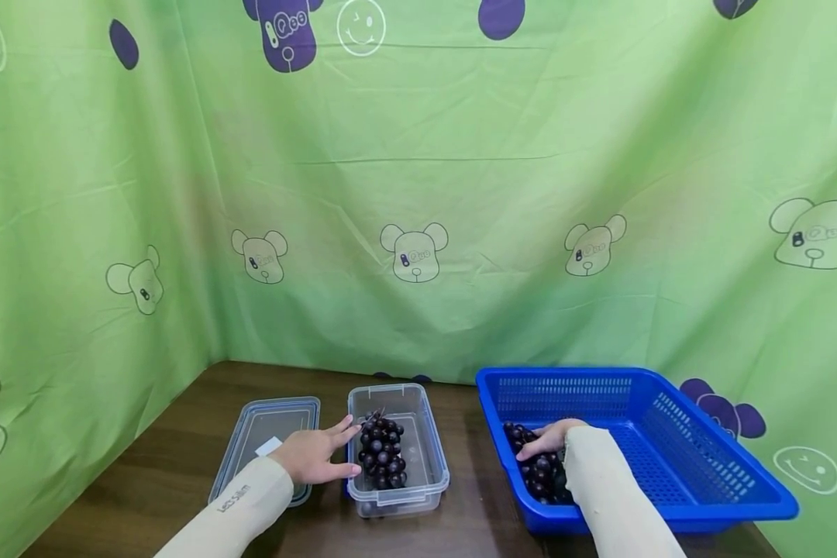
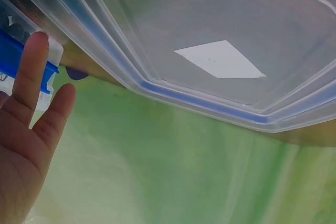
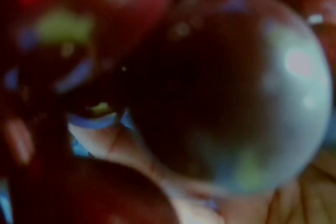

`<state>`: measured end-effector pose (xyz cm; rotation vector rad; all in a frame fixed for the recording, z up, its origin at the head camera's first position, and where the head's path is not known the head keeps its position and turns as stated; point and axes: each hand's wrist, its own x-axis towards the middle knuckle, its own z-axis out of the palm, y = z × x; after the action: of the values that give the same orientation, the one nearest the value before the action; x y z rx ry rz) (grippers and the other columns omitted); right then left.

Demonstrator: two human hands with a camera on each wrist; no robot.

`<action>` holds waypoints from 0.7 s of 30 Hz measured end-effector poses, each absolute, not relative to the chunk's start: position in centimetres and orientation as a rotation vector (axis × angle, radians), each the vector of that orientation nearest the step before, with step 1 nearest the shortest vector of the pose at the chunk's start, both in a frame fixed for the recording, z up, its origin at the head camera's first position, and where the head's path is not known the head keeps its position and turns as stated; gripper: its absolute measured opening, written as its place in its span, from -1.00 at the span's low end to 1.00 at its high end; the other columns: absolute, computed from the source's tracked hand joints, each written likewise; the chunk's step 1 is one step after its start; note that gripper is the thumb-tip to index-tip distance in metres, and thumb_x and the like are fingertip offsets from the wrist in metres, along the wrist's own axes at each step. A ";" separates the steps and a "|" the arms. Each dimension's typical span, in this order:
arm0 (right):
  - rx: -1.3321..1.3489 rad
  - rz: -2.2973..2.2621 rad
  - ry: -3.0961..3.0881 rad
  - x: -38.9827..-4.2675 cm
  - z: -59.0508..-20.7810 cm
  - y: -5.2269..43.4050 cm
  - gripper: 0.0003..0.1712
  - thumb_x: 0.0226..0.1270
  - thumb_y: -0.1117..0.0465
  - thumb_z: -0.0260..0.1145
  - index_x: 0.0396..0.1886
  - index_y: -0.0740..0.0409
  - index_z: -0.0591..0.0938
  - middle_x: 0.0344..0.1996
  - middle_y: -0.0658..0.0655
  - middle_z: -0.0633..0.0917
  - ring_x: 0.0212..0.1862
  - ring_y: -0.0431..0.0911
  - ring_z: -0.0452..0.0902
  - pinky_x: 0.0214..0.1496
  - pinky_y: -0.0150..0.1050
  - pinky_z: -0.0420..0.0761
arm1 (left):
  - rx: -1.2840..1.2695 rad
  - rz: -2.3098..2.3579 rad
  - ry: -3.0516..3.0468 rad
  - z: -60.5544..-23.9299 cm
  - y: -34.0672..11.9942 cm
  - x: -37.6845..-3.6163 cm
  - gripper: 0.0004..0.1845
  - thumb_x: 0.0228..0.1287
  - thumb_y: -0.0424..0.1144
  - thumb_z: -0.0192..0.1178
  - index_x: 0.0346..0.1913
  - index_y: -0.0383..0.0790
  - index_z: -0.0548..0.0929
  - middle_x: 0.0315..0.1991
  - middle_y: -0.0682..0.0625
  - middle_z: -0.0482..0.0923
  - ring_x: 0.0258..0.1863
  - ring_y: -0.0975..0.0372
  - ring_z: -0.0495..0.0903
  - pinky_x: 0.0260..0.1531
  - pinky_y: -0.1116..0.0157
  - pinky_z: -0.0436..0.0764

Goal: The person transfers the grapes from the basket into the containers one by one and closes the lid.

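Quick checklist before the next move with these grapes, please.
Clear rectangular plastic container uncovered: ok.
Translucent blue-edged plastic lid set aside: ok, left of the container.
Spare room beside the container's dark round grape bunch: ok, right side.
Right hand holding dark round grapes in the blue perforated plastic basket: ok.
Grip secure: cannot tell.
Left hand clear of the container: not ok, at its left rim.
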<state>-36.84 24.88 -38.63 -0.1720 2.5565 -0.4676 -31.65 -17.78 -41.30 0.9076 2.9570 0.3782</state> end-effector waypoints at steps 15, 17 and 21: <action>-0.152 -0.607 2.581 -36.6 -38.9 23.5 -0.17 -0.03 0.18 0.33 0.30 0.39 0.37 0.21 0.48 0.41 0.22 0.28 0.33 0.18 0.08 0.43 | 0.886 0.400 2.957 -41.3 -18.2 -31.4 -0.23 0.28 0.22 0.05 0.40 -0.21 0.33 0.40 -0.18 0.23 -0.80 0.38 0.09 -0.79 0.39 0.13; -0.137 -0.611 2.585 -36.6 -39.0 23.5 -0.22 -0.04 0.18 0.32 0.26 0.38 0.42 0.18 0.45 0.46 0.16 0.24 0.39 0.15 0.07 0.46 | 0.888 0.407 2.948 -41.4 -18.1 -31.4 -0.23 0.28 0.23 0.04 0.40 -0.22 0.32 0.40 -0.18 0.22 -0.80 0.38 0.09 -0.79 0.39 0.13; -0.128 -0.611 2.638 -36.7 -39.3 23.7 -0.32 -0.07 0.19 0.28 0.14 0.37 0.54 0.12 0.42 0.52 0.06 0.14 0.46 0.10 0.00 0.50 | 0.886 0.417 2.943 -41.6 -18.1 -31.3 -0.21 0.28 0.25 0.04 0.40 -0.23 0.32 0.40 -0.19 0.22 -0.80 0.38 0.10 -0.79 0.39 0.14</action>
<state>-36.72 23.68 -39.31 -0.1281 2.6385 -0.6110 -31.25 -18.09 -41.61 0.8859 2.9430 0.4170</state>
